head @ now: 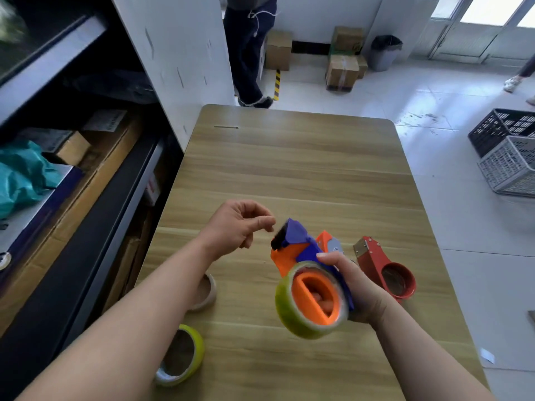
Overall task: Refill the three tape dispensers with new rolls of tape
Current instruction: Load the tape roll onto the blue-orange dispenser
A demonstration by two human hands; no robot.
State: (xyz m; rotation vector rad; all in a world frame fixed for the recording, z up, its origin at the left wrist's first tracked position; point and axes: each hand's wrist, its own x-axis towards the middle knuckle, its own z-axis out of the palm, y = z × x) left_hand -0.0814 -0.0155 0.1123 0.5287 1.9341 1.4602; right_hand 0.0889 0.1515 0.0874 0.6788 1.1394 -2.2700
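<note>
My right hand (357,287) grips an orange and blue tape dispenser (301,250) above the wooden table (289,169). A yellowish roll of clear tape (285,314) sits on its orange hub. My left hand (240,227) hovers just left of the dispenser's black blade end, thumb and forefinger pinched together; whether a tape end lies between them is unclear. A red dispenser (385,270) lies on the table behind my right hand. Part of another orange and grey dispenser (333,244) shows behind the held one. A yellow tape roll (181,355) and a pale, nearly spent roll (207,290) lie under my left forearm.
Shelving with cardboard boxes and a teal bag (20,175) runs along the table's left side. A person's legs (249,53) stand beyond the far end. Two plastic crates (509,151), cardboard boxes (343,68) and a grey bin (385,53) stand on the tiled floor.
</note>
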